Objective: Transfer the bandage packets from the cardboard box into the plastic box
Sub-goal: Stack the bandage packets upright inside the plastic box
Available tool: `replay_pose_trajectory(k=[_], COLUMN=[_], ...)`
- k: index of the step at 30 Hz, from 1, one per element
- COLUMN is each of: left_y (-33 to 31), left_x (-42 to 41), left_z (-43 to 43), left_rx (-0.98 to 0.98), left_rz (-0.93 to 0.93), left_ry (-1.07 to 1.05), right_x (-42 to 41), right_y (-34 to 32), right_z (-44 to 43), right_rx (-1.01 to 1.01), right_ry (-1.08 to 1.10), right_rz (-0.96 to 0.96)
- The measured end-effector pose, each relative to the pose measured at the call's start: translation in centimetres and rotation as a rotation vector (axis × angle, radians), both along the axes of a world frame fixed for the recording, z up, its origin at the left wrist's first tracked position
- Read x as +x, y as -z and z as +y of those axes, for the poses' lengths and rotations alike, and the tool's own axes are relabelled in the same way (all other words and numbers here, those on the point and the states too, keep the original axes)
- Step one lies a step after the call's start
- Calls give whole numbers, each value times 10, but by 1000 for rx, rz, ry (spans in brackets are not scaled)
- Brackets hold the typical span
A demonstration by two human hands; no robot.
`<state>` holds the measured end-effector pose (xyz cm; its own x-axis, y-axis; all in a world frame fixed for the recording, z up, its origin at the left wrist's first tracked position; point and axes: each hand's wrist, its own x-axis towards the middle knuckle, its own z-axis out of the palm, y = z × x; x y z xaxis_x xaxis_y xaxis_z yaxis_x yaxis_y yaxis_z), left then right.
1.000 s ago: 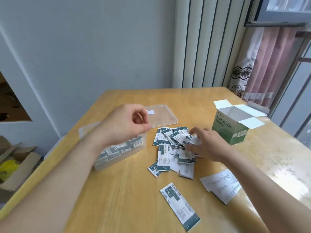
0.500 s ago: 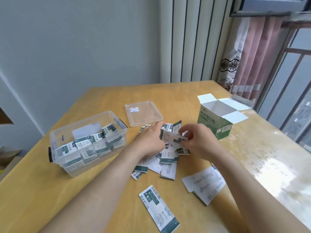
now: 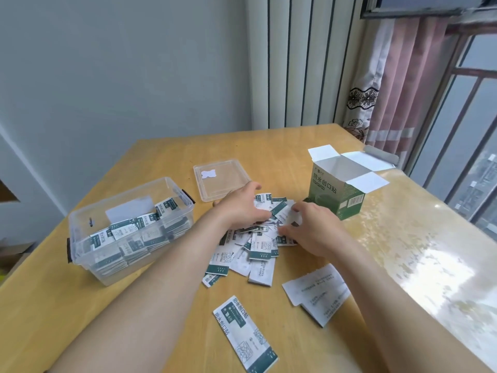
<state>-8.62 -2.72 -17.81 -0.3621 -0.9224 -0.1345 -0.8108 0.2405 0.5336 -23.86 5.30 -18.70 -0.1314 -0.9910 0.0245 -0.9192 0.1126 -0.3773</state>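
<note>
The bandage packets (image 3: 259,250) lay piled on the table (image 3: 290,146) between the plastic box (image 3: 80,220) and cardboard box (image 3: 326,196); the right hand (image 3: 313,228) pinched some; the left hand (image 3: 239,208) lay on them, grip unclear; thin, light and slippery, they looked best scooped by their edges

Soft daylight, window glare on table (image 3: 430,265)
</note>
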Motion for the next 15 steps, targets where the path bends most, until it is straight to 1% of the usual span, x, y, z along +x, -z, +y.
replay_pose_trajectory(k=[2, 4, 7, 11, 12, 13, 15], left_y=[1, 1, -3, -11, -15, -18, -21], left_x=[-4, -6, -2, 11, 15, 21, 28], left_z=[0, 2, 13, 34, 40, 46, 58], left_rx=[-60, -103, -193, -387, -419, -436, -410], left_rz=[-14, 21, 134, 273, 329, 407, 638], left_ry=[-9, -12, 1, -29, -51, -79, -147], right_x=[0, 0, -2, -6, -8, -7, -1], right_y=[-2, -2, -3, -6, -6, -6, -7], right_z=[1, 1, 1, 0, -1, -3, -1], right_rx=[-22, -31, -76, -161, -170, -170, -119], right_ry=[2, 5, 26, 55, 56, 54, 42], right_rz=[-24, -39, -45, -122, -165, -250, -572])
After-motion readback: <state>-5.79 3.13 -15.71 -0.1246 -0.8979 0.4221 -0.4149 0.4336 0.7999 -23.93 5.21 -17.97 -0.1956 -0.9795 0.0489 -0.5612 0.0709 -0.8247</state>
